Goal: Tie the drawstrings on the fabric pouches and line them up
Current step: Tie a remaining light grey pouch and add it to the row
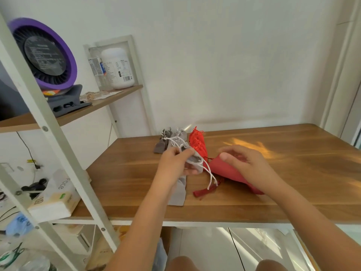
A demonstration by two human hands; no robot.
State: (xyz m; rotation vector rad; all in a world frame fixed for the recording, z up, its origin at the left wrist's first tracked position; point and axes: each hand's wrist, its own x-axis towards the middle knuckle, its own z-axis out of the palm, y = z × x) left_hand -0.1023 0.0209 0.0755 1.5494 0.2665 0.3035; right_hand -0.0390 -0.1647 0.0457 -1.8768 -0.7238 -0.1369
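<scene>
Fingers of the left hand (175, 163) pinch a pale grey fabric pouch (194, 160) above the brown wooden table (273, 192); on my feed the right hand (248, 163) seems to grip a red fabric pouch (228, 170) there.

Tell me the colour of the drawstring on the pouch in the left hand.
White; the drawstring on the grey pouch shows best in the head view.

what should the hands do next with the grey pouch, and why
Probably the right hand should set down the red pouch it holds and take the white strings. They hang loose and unknotted from the grey pouch that the left hand grips, and tying a knot likely needs both hands.
</scene>
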